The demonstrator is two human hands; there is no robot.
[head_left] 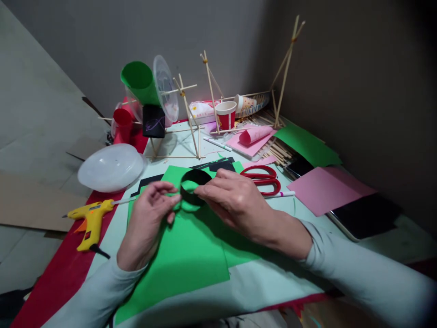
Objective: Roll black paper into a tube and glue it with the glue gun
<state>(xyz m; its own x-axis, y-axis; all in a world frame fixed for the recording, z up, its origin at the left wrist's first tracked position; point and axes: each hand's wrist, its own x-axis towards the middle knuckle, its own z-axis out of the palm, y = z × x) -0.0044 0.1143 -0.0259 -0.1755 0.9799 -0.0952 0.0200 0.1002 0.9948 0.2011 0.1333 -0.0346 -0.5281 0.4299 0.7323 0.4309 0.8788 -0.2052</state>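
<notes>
Legible wording: none. Marks recorded, by bearer:
Packet (pixel 205 110), far centre: red print on a pale wrapper, too small to read.
Red paper cup (pixel 226 119), right of the packet: white printed design, unreadable.
Boat-shaped tray (pixel 261 102), far right, behind the cups: large blue characters along its side, partly covered, not decipherable.
Black card piece (pixel 153 121), far left: looping purple line, which formed no readable letter.
Yellow glue gun (pixel 93 223), near left: small bluish label on the body, illegible.
</notes>
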